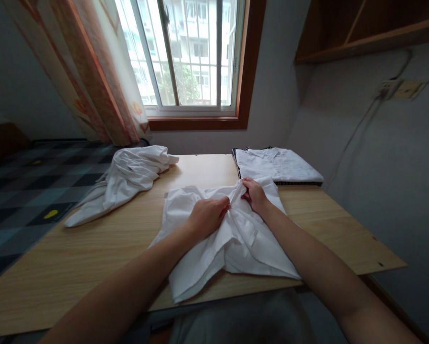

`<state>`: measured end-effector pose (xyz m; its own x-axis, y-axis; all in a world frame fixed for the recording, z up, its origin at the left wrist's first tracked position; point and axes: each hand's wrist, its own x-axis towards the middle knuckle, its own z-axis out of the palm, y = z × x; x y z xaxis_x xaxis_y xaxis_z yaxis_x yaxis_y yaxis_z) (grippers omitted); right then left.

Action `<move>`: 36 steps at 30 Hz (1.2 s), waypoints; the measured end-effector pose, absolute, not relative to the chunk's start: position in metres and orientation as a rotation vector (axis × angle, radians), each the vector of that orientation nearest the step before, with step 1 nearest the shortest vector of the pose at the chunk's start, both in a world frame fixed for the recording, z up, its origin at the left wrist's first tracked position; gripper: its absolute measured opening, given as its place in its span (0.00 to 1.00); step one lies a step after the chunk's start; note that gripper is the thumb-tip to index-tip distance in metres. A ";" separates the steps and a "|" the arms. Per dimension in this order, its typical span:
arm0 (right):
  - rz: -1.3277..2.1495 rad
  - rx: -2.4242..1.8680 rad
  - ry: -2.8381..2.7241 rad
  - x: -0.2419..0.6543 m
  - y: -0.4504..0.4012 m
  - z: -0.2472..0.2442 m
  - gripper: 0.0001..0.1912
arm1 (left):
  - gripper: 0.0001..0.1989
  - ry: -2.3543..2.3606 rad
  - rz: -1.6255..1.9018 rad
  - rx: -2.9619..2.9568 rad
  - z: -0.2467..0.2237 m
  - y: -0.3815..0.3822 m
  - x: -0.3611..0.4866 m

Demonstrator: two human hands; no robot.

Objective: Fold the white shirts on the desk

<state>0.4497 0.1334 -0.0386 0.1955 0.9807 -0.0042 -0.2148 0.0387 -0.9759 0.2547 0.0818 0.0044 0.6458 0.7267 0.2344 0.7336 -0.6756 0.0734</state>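
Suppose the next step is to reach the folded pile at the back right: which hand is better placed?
Probably the right hand: it is nearer the folded pile than the left hand, though both hold the white garment.

White garment [241,243] partly hidden under hands [208,215], curtain [92,71] and window [196,57] cut off above, shelf [379,39] cropped right

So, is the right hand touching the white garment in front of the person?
Touching. In the head view, the right hand pinches a bunched part of the white garment.
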 end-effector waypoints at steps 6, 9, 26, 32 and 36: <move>1.198 -1.095 -0.788 0.448 0.132 -0.035 0.03 | 0.09 -1.118 -0.366 -2.810 0.004 0.082 0.252; 1.217 -1.073 -0.747 0.449 0.132 -0.034 0.01 | 0.11 -1.102 -0.358 -2.786 0.003 0.084 0.252; 0.189 -1.725 -1.410 0.492 0.117 0.000 0.10 | 0.32 -2.001 -0.075 -2.189 0.024 0.103 0.208; 0.009 -2.263 -1.729 0.502 0.082 0.034 0.30 | 0.30 -2.113 0.203 -2.261 0.021 0.098 0.220; 0.268 -2.144 -2.001 0.466 0.067 0.022 0.35 | 0.19 -1.995 0.079 -2.272 0.020 0.113 0.208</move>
<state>0.4660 0.0671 0.0221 0.0690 0.9976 0.0018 0.9620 -0.0660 -0.2649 0.2076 0.1128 0.0203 0.1317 0.9906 0.0379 0.9845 -0.1262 -0.1219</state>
